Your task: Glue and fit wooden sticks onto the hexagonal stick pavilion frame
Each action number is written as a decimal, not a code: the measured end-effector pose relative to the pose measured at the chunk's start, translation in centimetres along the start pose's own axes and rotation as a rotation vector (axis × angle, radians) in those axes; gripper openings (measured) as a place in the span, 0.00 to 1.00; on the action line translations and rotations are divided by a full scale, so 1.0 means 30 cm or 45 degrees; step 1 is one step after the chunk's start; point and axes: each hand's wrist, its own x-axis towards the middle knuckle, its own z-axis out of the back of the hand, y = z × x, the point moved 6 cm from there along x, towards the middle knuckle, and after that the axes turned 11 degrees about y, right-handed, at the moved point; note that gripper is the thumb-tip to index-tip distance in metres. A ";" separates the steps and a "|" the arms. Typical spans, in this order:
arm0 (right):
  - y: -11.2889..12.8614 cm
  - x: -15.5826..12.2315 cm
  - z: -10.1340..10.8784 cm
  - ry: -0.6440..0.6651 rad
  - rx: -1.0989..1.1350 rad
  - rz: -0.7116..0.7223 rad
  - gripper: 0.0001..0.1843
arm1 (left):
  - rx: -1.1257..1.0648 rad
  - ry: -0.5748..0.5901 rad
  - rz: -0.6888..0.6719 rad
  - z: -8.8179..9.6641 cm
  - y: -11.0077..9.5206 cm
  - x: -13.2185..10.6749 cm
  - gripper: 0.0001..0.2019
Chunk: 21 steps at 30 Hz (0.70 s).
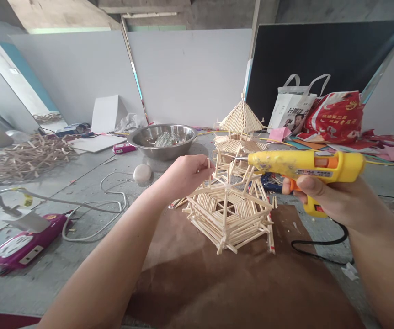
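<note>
A stick model [229, 214] is set on a brown sheet [217, 283]. A stick [208, 170] at the model's top is pinched by the left hand [183, 176], seemingly to steady it. A glue gun [306, 167] is gripped by the right hand [323, 198], its nozzle aimed at that joint.

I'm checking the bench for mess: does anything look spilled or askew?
Loose sticks lie strewn at the far left; the stick model leans tilted, pinched by the left hand. The right hand grips a smeared glue gun.
</note>
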 end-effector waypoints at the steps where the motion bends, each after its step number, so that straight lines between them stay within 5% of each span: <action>1: -0.001 0.000 0.000 -0.003 -0.002 -0.003 0.16 | -0.001 -0.002 0.001 0.000 0.000 0.000 0.09; 21: 0.004 0.000 -0.001 0.003 -0.014 0.002 0.17 | 0.004 -0.021 0.012 -0.001 0.007 0.001 0.09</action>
